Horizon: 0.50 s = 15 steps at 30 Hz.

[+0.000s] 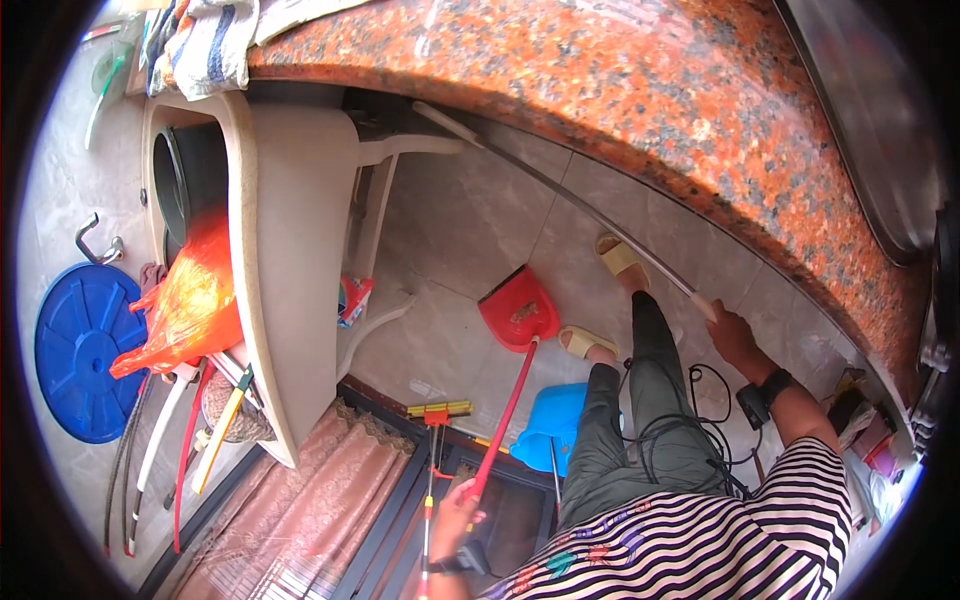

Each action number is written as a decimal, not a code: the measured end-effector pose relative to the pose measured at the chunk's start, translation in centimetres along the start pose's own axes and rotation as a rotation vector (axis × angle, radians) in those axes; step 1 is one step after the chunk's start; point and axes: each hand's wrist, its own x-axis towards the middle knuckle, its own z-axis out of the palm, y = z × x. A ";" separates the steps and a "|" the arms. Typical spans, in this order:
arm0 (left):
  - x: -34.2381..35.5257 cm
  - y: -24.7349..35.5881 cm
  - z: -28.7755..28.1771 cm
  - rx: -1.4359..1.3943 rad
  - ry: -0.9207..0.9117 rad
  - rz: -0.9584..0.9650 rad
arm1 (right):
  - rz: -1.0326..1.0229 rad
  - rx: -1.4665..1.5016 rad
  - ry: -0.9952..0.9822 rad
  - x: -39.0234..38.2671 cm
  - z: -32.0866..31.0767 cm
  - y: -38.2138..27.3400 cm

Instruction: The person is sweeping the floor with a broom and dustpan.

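Dustpan (520,309): red, smooth, scoop-shaped, with a small brownish patch inside. Its handle (513,400) is a long, straight red rod. Pole (590,214): slim, straight grey tube with a pale grip at the near end and a whitish section at the far end. Floor (470,225): large grey tiles with fine joints. Counter (600,80): speckled red-orange stone, glossy, with a curved edge in this view. Bucket (548,418): light blue, smooth, round-walled. Mop (438,409): yellow strip head with an orange bracket. Slippers (624,259): pale yellow, open-backed.

Left hand (457,522): fingers closed around the near end of the handle. The dustpan rests on the floor at the handle's far end, forward and slightly right of this hand, just beside the slippers. The mop's shaft runs just left of the hand; contact cannot be determined.

Right hand (733,338): closed on the pole's grip. The pole extends forward and left along the counter edge; its far end is well apart from the dustpan.
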 end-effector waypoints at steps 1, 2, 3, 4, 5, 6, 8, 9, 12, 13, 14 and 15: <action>0.0 0.2 0.1 0.001 -0.003 0.003 | -0.011 0.020 0.028 0.8 0.7 -0.6; -0.1 0.3 0.1 -0.006 0.006 -0.001 | -0.072 0.062 0.085 2.4 1.9 -1.6; -0.2 0.7 0.1 -0.011 0.018 -0.011 | -0.132 0.109 0.135 4.4 2.7 -3.1; -0.4 0.5 0.1 -0.018 0.030 -0.015 | -0.258 0.283 0.140 5.8 1.8 -6.7; -0.7 0.4 0.2 -0.029 0.036 -0.023 | -0.381 0.456 0.146 7.4 0.4 -10.7; -0.5 0.7 0.5 -0.032 0.029 -0.022 | -0.190 0.266 0.059 10.7 1.0 -12.7; -0.4 1.0 1.0 -0.041 0.018 -0.030 | -0.234 0.365 0.043 17.4 2.1 -17.2; -0.6 0.9 1.0 -0.054 0.022 -0.051 | -0.515 0.203 0.310 18.5 0.1 -21.2; -1.2 2.0 1.8 -0.071 0.031 -0.047 | -0.809 -0.091 0.725 19.8 -3.0 -26.7; -1.5 2.1 1.8 -0.078 0.033 -0.043 | -0.774 -0.097 0.697 20.2 -2.8 -26.5; -1.6 2.7 2.0 -0.081 0.033 -0.047 | -0.721 -0.086 0.644 21.0 -2.1 -25.4; -1.5 3.4 2.2 -0.079 0.030 -0.052 | -0.642 -0.057 0.564 21.1 -1.1 -23.3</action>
